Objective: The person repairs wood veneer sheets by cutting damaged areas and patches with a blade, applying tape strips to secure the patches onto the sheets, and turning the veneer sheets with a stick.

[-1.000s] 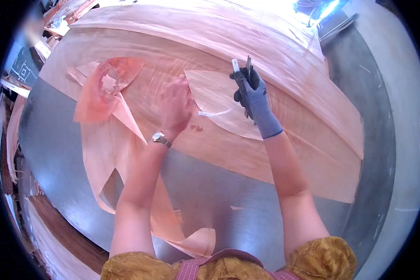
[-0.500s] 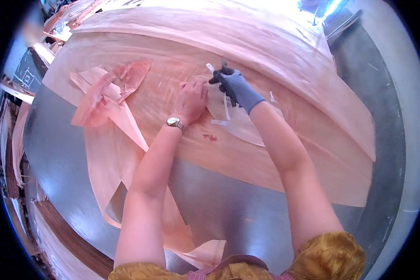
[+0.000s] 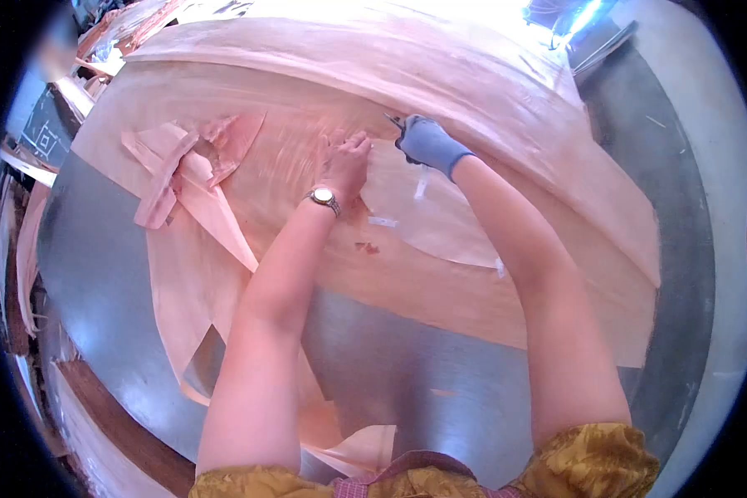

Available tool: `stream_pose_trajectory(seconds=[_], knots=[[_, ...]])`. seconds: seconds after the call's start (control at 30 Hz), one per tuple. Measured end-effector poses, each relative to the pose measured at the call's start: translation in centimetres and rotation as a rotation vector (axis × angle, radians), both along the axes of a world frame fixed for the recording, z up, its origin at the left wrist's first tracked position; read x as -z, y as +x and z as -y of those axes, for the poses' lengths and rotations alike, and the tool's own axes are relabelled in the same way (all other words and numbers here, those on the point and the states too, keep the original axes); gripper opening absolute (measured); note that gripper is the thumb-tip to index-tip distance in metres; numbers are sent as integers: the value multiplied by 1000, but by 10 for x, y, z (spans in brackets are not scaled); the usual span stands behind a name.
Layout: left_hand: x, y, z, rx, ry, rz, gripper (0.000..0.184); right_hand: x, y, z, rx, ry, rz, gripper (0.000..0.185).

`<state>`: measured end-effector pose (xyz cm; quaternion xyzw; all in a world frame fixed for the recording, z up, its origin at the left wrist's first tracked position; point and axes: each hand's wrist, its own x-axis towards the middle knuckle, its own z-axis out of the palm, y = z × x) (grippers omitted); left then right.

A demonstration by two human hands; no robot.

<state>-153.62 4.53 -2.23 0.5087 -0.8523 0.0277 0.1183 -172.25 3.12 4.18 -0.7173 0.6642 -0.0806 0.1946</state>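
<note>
My left hand (image 3: 345, 163), bare with a wristwatch (image 3: 323, 196) on the wrist, lies on a thin tan wood veneer sheet (image 3: 440, 290), fingers stretched out. To its right, my right hand (image 3: 430, 143) wears a grey-blue glove with dark fingertips. Its fingers are closed round a small dark pointed tool (image 3: 393, 121), whose tip points up and left; the exact kind is unclear. Beneath the hands is a paler veneer patch (image 3: 427, 224) with a curved lower edge. White tape pieces (image 3: 382, 222) lie along and near this patch. Below the left hand is a small reddish hole or mark (image 3: 367, 248).
Torn veneer scraps (image 3: 174, 166) are heaped left of my hands, and a long strip hangs toward me. Another large veneer sheet (image 3: 340, 58) lies at the back. The grey tabletop (image 3: 440, 373) shows in front. Stacked veneer (image 3: 25, 257) stands beyond the left edge.
My left hand has flattened, its fingers now stretched out. My right hand has turned and shifted slightly right; the white strip at its fingertips no longer shows, and the dark tip now points up-left.
</note>
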Motion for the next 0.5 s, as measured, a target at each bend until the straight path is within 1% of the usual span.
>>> stream_pose_trajectory(seconds=[0.03,0.07,0.1,0.13,0.17,0.2,0.23,0.27,0.3,0.33,0.37,0.4,0.43,0.47,0.5], knots=[[-3,-1,0,-8,-3,-15,37,-10,-11,-6,62,165,141,30],[-10,-1,7,-13,131,-46,37,-18,-22,-22,35,177,236,27],[-27,2,12,-19,269,-74,37,-29,-31,-55,77,285,567,22],[-38,8,13,-24,413,-102,37,-37,-42,-92,98,339,684,20],[-36,23,7,-21,259,-185,43,-47,-49,-136,98,383,753,19],[-28,48,0,-25,99,-259,49,-67,-46,-187,180,395,738,20],[-26,73,-11,-43,-68,-320,57,-84,-51,-234,230,494,734,23],[-33,95,-35,-179,-202,-292,66,-92,-50,-279,295,535,650,24],[-38,117,-66,-312,-344,-260,76,-92,-51,-331,432,551,721,24],[-48,132,-89,-461,-305,-208,84,-105,-40,-376,560,590,662,24],[-58,146,-111,-607,-255,-146,92,-94,-45,-422,607,652,662,24],[-73,157,-127,-757,-15,-68,98,-87,-39,-467,667,675,771,25],[-85,163,-139,-893,226,3,105,-62,-44,-520,691,637,902,25],[-81,172,-138,-912,291,-136,102,-69,-30,-552,799,695,968,28],[-62,187,-130,-917,358,-273,99,-67,-18,-579,851,764,941,31]])
